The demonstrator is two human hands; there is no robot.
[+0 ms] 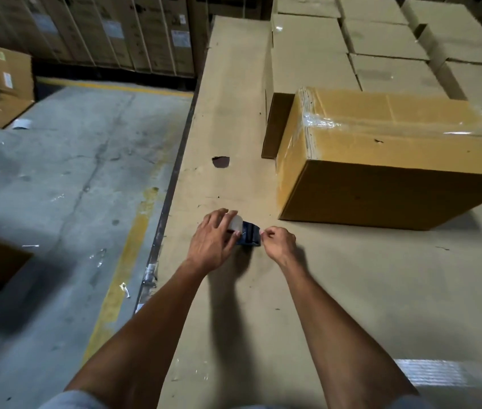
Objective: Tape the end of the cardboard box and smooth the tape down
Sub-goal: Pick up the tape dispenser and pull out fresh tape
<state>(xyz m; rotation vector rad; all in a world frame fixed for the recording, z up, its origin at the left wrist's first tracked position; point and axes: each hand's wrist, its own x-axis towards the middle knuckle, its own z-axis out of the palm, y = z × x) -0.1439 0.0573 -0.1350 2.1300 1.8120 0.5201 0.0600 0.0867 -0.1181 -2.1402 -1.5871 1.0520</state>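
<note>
1. Over on the left, the floor [65, 178] is dropping away past the metal edge [172, 184] of the cardboard-covered bench [234, 305], so that side is offering no room for swinging anything.
2. Next, the left hand [211, 242] is curling over the tape roll [235, 223] of the dispenser [248, 236], fingers wrapped on it and holding it steady just above the bench.
3. Just to its right, the right hand [279, 242] is pinching narrowly at the dispenser's front, thumb and forefinger closed on what looks like the loose tape end; the tape itself is too thin to make out, so that is my reading.
4. Further right and away from the person, the box [387, 160] is sitting on the bench, well apart from both hands. Its long axis is running left to right, and its left end [296, 134], already glossy with tape, is facing the dispenser side.
5. I judge the coming move is turning on that gap: the box end is lying ahead and to the right of the grip, and the right hand is the nearer one.
6. Between hands and box the bench is lying bare apart from a small hole [220, 161], so the path is looking open; behind the box the stacked cartons [381, 42] are crowding close, leaving little room at the back.
</note>
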